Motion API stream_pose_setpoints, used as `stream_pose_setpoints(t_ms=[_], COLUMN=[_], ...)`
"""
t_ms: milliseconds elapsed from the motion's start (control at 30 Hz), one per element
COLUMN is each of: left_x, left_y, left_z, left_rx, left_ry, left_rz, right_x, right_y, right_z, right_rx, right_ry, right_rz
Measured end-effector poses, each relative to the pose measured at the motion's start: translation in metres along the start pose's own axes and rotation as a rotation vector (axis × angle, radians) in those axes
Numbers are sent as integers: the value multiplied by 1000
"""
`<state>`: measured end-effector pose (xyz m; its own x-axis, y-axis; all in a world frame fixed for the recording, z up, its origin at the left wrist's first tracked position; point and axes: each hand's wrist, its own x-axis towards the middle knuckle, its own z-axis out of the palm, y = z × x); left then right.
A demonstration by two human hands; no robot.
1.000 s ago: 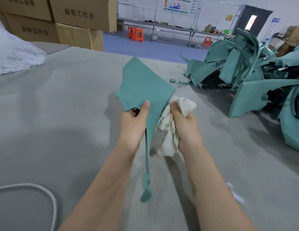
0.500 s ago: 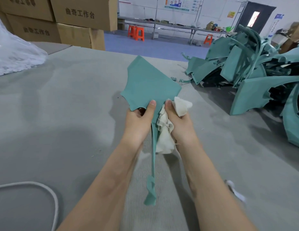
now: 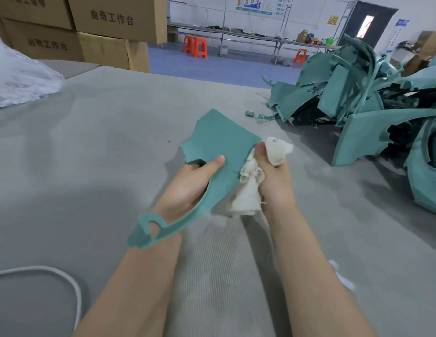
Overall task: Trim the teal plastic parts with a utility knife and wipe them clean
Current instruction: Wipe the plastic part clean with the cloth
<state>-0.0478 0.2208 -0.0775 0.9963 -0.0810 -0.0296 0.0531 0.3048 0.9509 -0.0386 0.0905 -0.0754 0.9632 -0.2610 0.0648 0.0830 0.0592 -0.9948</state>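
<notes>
1. The left hand (image 3: 187, 183) grips the teal plastic part (image 3: 219, 139) above the middle of the bench (image 3: 90, 154), thumb on top, fingers curled underneath.
2. The right hand (image 3: 275, 183) has its fingers bunched round a cream rag (image 3: 248, 190), pressing it to the part's right edge.
3. More teal parts (image 3: 358, 98) lie heaped at the bench's far right; a white cord (image 3: 66, 276) loops near its left edge.

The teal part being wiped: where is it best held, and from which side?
Probably at the notch where the broad panel of the teal part narrows, coming from its left edge, thumb on top, as the left hand does. That leaves the flat face free for the rag in the right hand; the thin hooked tail would likely flex.
</notes>
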Motion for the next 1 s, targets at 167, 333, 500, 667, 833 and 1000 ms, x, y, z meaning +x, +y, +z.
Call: stream_pose_setpoints(t_ms=[167, 333, 500, 667, 833, 1000], left_x=[0, 3, 1, -5, 0, 0], left_y=[-1, -7, -8, -7, -2, -3], left_z=[0, 0, 5, 10, 5, 8], left_rx=[1, 29, 41, 111, -36, -278], left_ry=[-22, 142, 63, 31, 241, 157], left_rz=[-40, 69, 29, 76, 152, 86], right_x=[5, -2, -1, 5, 7, -24], right_y=[0, 7, 5, 2, -11, -10], right_z=[-4, 9, 9, -5, -21, 22], right_rx=[-78, -204, -162, -181, -89, -209], right_ry=[108, -123, -20, 209, 277, -174], right_rz=[-12, 61, 61, 10, -127, -454])
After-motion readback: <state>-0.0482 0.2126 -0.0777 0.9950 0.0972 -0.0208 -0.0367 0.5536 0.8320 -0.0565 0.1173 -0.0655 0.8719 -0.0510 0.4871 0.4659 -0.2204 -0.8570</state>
